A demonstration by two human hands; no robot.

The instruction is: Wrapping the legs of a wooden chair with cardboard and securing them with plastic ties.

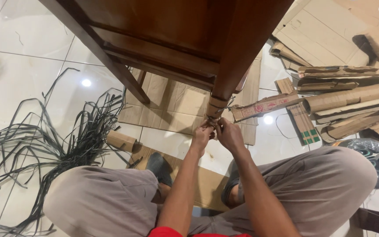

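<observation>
Holding item: cardboard wrap (216, 106) round the chair leg (231, 66), foot end. My left hand (201, 136) and right hand (230, 134) are both pinched shut on the strap (218, 117) just under the wrap, touching it. Risk, as I judge: strap slackens if either pinch slips, loosening the wrap. Spare straps (58, 140) lie left on the floor.

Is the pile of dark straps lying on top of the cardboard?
No, the dark straps lie on the white tiled floor, to the left of the flat cardboard sheet under the wooden furniture.

1 head view, looking steeply down, close over knees.
</observation>
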